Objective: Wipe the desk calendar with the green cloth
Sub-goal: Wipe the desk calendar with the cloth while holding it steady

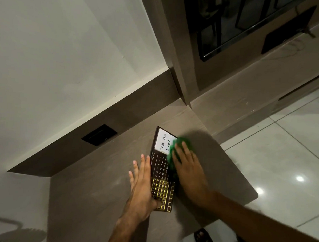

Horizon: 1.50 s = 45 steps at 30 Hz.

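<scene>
A dark desk calendar (159,166) lies flat on the brown desk top (102,187), with a white "To Do List" panel at its far end and gold squares at its near end. My left hand (142,189) rests flat along the calendar's left edge, fingers apart, thumb on the gold part. My right hand (187,169) presses a green cloth (181,142) down on the calendar's right side. The cloth is blurred and covers the right edge of the white panel.
A black wall socket plate (99,135) sits in the brown back panel left of the calendar. A dark screen (236,24) stands on a longer counter at top right. Glossy white floor tiles (289,152) lie right of the desk edge. A sandalled foot (204,239) shows below.
</scene>
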Motion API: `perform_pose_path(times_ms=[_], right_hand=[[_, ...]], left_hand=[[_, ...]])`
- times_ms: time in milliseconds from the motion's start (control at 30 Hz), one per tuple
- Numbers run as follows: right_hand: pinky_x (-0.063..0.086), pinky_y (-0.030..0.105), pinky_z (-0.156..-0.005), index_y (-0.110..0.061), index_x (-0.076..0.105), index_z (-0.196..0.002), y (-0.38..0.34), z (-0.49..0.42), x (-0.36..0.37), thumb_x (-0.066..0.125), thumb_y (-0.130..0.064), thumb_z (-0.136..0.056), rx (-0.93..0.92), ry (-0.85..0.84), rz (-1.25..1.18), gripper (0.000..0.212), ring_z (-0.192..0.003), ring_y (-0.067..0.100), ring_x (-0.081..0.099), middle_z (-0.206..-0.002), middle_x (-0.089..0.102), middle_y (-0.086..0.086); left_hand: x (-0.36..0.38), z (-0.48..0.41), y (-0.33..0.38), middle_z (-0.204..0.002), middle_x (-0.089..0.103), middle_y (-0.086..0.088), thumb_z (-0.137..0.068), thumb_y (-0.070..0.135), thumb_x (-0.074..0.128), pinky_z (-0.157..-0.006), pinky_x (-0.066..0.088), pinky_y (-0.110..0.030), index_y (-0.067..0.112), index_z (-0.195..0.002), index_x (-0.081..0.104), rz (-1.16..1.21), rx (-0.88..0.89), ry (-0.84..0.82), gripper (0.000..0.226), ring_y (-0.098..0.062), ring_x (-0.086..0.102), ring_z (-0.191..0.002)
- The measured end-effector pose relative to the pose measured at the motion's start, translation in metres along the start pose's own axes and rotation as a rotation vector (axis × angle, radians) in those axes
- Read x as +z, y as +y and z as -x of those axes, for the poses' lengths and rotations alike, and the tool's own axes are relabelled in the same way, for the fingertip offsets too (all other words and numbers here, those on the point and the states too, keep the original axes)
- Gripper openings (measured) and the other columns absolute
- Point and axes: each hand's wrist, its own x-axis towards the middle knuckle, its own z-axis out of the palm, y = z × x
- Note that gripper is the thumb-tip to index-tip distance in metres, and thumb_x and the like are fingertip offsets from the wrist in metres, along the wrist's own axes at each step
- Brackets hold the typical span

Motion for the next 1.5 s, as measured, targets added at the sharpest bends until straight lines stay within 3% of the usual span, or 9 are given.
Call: perform_pose_path(times_ms=[133, 200, 400, 567, 800, 1067, 1267, 1433, 1500], right_hand=[[0.03, 0.051, -0.106, -0.012, 0.049, -0.137, -0.017, 0.065, 0.017, 0.083, -0.031, -0.062, -0.213, -0.18, -0.057, 0.084, -0.141, 0.034, 0.025, -0.152, 0.034, 0.013], [0.034, 0.05, -0.106, -0.012, 0.051, -0.137, -0.006, 0.039, 0.009, 0.082, -0.023, -0.065, -0.149, -0.091, -0.03, 0.079, -0.141, 0.034, 0.024, -0.152, 0.035, 0.013], [0.016, 0.05, -0.117, -0.009, 0.015, -0.152, 0.027, -0.069, -0.022, 0.07, -0.026, -0.083, 0.153, -0.034, 0.086, 0.09, -0.146, 0.036, -0.006, -0.16, -0.001, 0.018], [0.01, 0.051, -0.117, -0.011, 0.009, -0.151, -0.004, -0.007, -0.006, 0.056, -0.023, -0.089, 0.069, -0.058, -0.02, 0.079, -0.145, 0.033, -0.01, -0.16, -0.008, 0.015], [0.053, 0.053, -0.086, -0.007, 0.062, -0.125, -0.041, 0.078, 0.024, 0.091, -0.028, -0.038, -0.068, -0.288, -0.119, 0.094, -0.131, 0.038, 0.044, -0.143, 0.048, 0.017], [0.01, 0.05, -0.116, -0.012, 0.013, -0.153, 0.011, -0.023, -0.018, 0.061, -0.023, -0.088, 0.067, -0.047, 0.014, 0.081, -0.146, 0.032, -0.012, -0.161, -0.006, 0.014], [0.014, 0.052, -0.114, -0.011, 0.014, -0.152, -0.006, -0.006, -0.012, 0.055, -0.023, -0.09, 0.074, -0.089, 0.004, 0.074, -0.146, 0.033, -0.008, -0.161, -0.004, 0.015], [0.052, 0.054, -0.086, -0.007, 0.055, -0.131, -0.045, 0.081, 0.015, 0.087, -0.029, -0.05, -0.06, -0.346, -0.106, 0.09, -0.137, 0.039, 0.031, -0.149, 0.037, 0.018], [0.05, 0.055, -0.089, -0.008, 0.048, -0.137, -0.043, 0.076, 0.01, 0.086, -0.027, -0.054, -0.054, -0.311, -0.117, 0.094, -0.142, 0.035, 0.014, -0.153, 0.032, 0.017]], left_hand=[[0.001, 0.0, -0.001, -0.156, -0.03, 0.007, -0.057, 0.03, 0.09, -0.117, -0.02, -0.047, 0.033, -0.143, -0.027, 0.006, 0.006, 0.002, 0.145, -0.018, -0.033, -0.142], [0.001, 0.0, -0.001, -0.157, -0.03, 0.007, -0.056, 0.031, 0.09, -0.117, -0.02, -0.047, 0.03, -0.146, -0.025, 0.004, 0.0, 0.0, 0.146, -0.018, -0.033, -0.142], [-0.001, 0.001, -0.001, -0.157, -0.03, 0.009, -0.055, 0.035, 0.09, -0.117, -0.019, -0.05, 0.032, -0.146, -0.025, 0.001, -0.003, -0.012, 0.147, -0.018, -0.033, -0.142], [0.0, -0.001, -0.001, -0.157, -0.029, 0.008, -0.053, 0.035, 0.091, -0.116, -0.02, -0.049, 0.033, -0.146, -0.025, 0.023, -0.007, -0.007, 0.148, -0.017, -0.033, -0.143], [0.0, -0.001, -0.002, -0.156, -0.03, 0.008, -0.054, 0.037, 0.091, -0.117, -0.019, -0.05, 0.034, -0.144, -0.026, 0.025, -0.002, -0.017, 0.148, -0.019, -0.033, -0.143], [-0.003, 0.002, 0.001, -0.156, -0.03, 0.008, -0.055, 0.03, 0.09, -0.116, -0.021, -0.045, 0.03, -0.147, -0.024, 0.018, 0.0, -0.017, 0.147, -0.018, -0.032, -0.142], [-0.001, 0.001, 0.001, -0.156, -0.031, 0.008, -0.055, 0.03, 0.091, -0.115, -0.021, -0.044, 0.029, -0.146, -0.025, 0.025, 0.002, -0.009, 0.148, -0.018, -0.033, -0.142], [0.0, 0.001, 0.0, -0.156, -0.029, 0.008, -0.055, 0.029, 0.091, -0.115, -0.022, -0.043, 0.033, -0.145, -0.025, 0.033, -0.006, -0.004, 0.147, -0.019, -0.032, -0.143], [-0.001, 0.001, 0.0, -0.156, -0.029, 0.008, -0.055, 0.028, 0.091, -0.115, -0.021, -0.044, 0.032, -0.145, -0.024, 0.038, -0.012, -0.006, 0.146, -0.019, -0.031, -0.143]])
